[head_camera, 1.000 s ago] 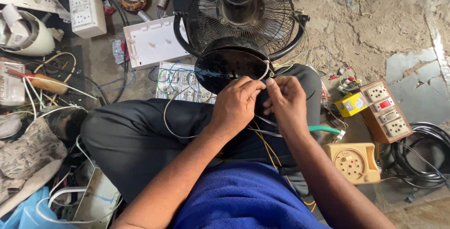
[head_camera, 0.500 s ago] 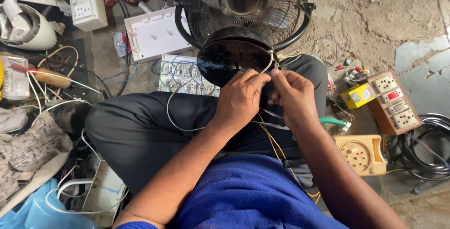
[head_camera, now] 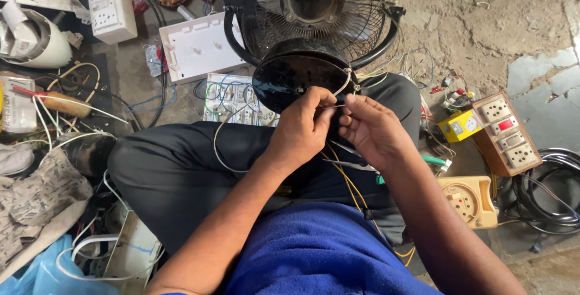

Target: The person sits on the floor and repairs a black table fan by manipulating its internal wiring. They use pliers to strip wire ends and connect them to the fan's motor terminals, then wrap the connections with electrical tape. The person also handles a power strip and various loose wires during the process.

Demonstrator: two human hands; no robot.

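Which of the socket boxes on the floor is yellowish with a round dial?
The flat cream-yellow box beside the right forearm; the brown wooden board and white extension box carry sockets only.

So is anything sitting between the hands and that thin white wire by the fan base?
Nothing visible. The left hand and right hand already pinch the thin white wire between their fingertips, just in front of the black fan base. Only the yellow wires hang below, clear of the grip.
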